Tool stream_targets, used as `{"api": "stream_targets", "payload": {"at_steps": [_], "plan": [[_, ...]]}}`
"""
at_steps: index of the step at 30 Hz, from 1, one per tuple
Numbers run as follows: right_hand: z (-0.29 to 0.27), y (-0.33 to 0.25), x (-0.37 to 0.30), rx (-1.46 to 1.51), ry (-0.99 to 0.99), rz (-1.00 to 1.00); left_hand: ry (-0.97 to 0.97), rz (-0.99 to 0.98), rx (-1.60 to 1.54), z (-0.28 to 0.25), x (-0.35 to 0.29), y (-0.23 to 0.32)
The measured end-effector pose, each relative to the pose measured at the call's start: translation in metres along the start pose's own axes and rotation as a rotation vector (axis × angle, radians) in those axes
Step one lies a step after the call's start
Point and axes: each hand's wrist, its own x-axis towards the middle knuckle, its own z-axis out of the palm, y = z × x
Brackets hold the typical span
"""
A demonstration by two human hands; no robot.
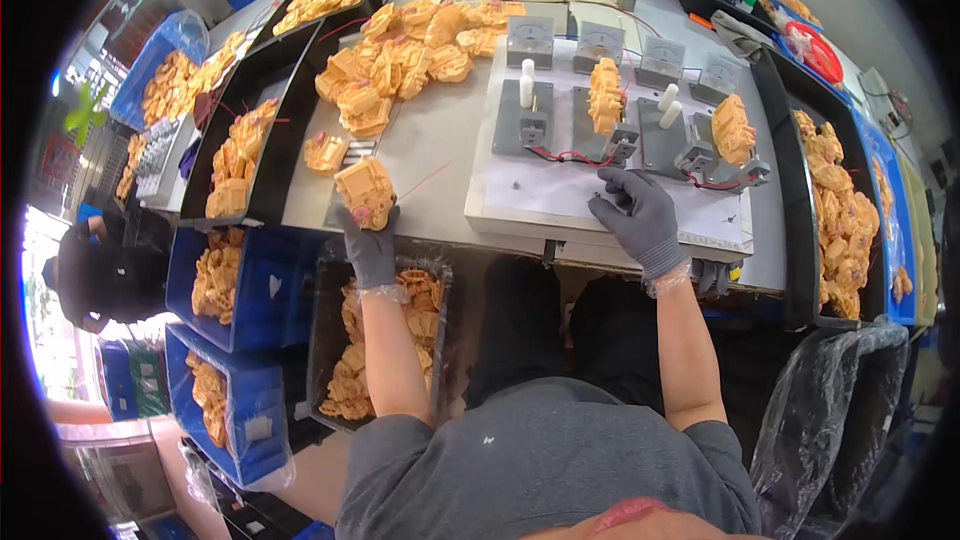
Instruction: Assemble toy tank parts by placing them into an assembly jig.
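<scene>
My left hand [372,252], in a grey glove, grips a light-orange moulded plastic part [364,190] over the table's front edge. A thin red wire sticks out from that part. A smaller orange piece [324,153] lies just beyond it. My right hand [640,218], also gloved in grey, hovers over the front of a white fixture board [530,202]. Its fingers are bent, with a gap between thumb and forefinger and nothing visible in them. On the board, one orange part [605,98] stands on a middle station and another orange part [733,130] on the right one.
Analog meters [530,42] line the board's back. A heap of orange parts [420,50] covers the table's far left. Black trays [240,165] and blue bins [235,290] of parts stand leftward; another black tray [835,220] is at right. A person [110,270] sits far left.
</scene>
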Motion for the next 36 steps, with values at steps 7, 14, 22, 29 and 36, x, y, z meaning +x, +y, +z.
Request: {"api": "stream_targets", "payload": {"at_steps": [7,14,22,29,36], "plan": [[0.003,0.005,0.002,-0.065,-0.059,0.075,-0.25,0.162,-0.095,0.053,-0.037,0.001],[0.006,0.01,0.001,-0.07,-0.042,0.056,-0.599,0.209,0.413,0.071,-0.07,-0.018],[0.008,0.007,0.001,-0.046,-0.044,0.126,-1.178,0.029,0.266,0.135,-0.113,-0.057],[0.01,0.0,0.001,0.085,-0.038,0.156,-1.252,0.224,0.397,0.165,-0.103,-0.077],[-0.002,0.049,-0.02,1.089,-0.153,-0.093,-1.139,0.283,0.346,0.193,-0.086,-0.093]]}}
